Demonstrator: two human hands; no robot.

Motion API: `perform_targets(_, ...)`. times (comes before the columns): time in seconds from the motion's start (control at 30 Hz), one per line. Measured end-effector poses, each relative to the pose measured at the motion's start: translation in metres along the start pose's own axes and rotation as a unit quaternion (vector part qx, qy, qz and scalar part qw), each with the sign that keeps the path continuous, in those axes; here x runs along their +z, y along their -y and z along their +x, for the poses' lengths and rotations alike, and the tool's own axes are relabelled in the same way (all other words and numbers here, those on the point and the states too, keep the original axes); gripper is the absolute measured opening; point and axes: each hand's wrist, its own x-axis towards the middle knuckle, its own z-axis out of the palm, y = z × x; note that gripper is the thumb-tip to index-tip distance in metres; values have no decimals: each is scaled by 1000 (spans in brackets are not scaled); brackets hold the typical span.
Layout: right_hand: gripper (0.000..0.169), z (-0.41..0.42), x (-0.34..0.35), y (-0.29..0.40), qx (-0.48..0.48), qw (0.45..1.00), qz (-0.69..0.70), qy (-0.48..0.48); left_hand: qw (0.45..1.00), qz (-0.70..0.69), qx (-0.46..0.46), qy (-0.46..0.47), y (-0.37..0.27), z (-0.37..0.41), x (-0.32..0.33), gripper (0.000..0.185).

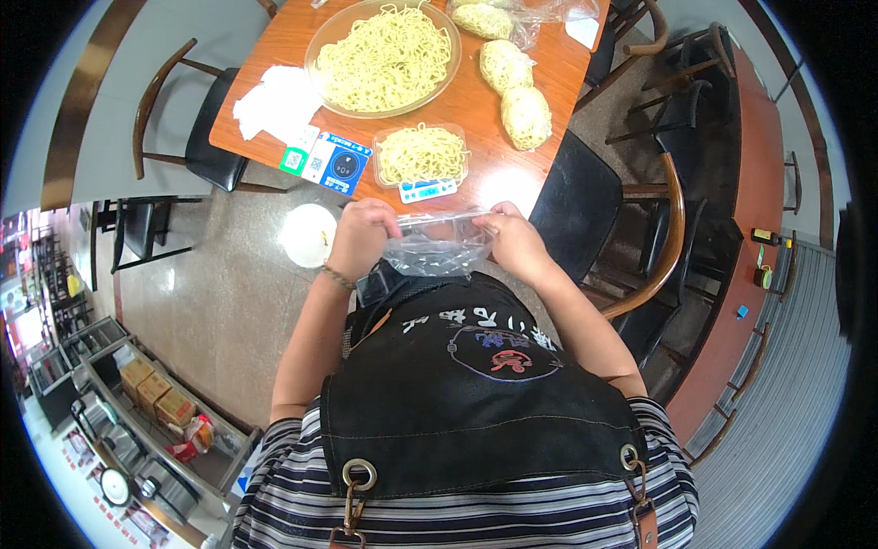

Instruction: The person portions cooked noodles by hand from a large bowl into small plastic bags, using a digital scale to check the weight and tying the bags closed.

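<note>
A clear plastic bag (439,248) is stretched by its mouth between both hands, just off the table's near edge. My left hand (365,233) pinches one end of the rim, and my right hand (511,237) grips the other. Just beyond it, a clear plastic tub of noodles (422,156) rests on a small digital scale (429,192) with a lit display. Behind that stands a large round tray (317,88) heaped with loose yellow noodles (387,62). Bagged bundles of noodles (525,118) lie on the right of the table.
White plastic bags (278,103) and printed cards (336,165) lie on the wooden table (473,154) at left. A black chair (579,199) stands close on the right, another (212,130) on the left. A white round object (309,235) sits below the table's left edge.
</note>
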Motion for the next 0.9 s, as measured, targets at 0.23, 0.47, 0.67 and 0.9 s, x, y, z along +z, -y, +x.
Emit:
perform_targets(0.23, 27, 53, 34, -27, 407, 760, 505, 46, 955, 196, -193, 115, 1, 11, 25, 40)
perform_targets(0.47, 21, 93, 32, -37, 416, 541, 731, 22, 953, -4, -301, 21, 58, 36, 26, 32)
perform_targets(0.67, 24, 119, 50, -31, 393, 663, 636, 41, 885, -351, -302, 48, 45, 53, 6, 35)
perform_targets(0.9, 15, 119, 45, -12, 352, 803, 478, 56, 893, -351, -282, -25, 38, 63, 4, 42)
